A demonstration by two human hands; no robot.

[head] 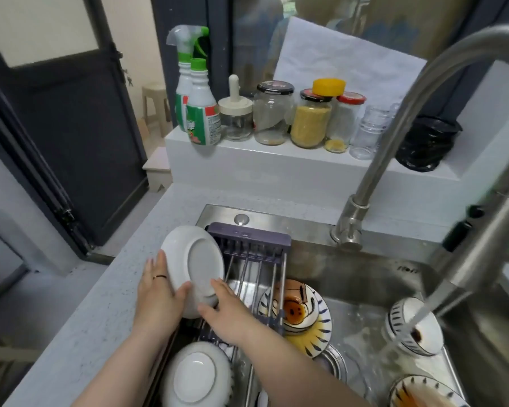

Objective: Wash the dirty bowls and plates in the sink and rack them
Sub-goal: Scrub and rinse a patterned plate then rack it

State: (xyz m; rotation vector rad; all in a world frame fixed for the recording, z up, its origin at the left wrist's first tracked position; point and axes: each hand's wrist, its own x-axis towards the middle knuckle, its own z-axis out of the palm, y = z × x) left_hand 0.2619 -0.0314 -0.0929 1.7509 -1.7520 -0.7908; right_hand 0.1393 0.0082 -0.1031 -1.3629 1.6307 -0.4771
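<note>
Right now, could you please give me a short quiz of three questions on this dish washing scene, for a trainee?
1. True or false: the left hand and the right hand together hold one white plate, its underside facing the camera.
2. Where does the water from the faucet fall? A) on the held plate; B) on the small striped bowl; C) on the spray bottles.
3. Fill in: the bowl with brown sauce sits on a patterned plate down in the ____.

Key: 1 true; 2 B; 3 sink.
</note>
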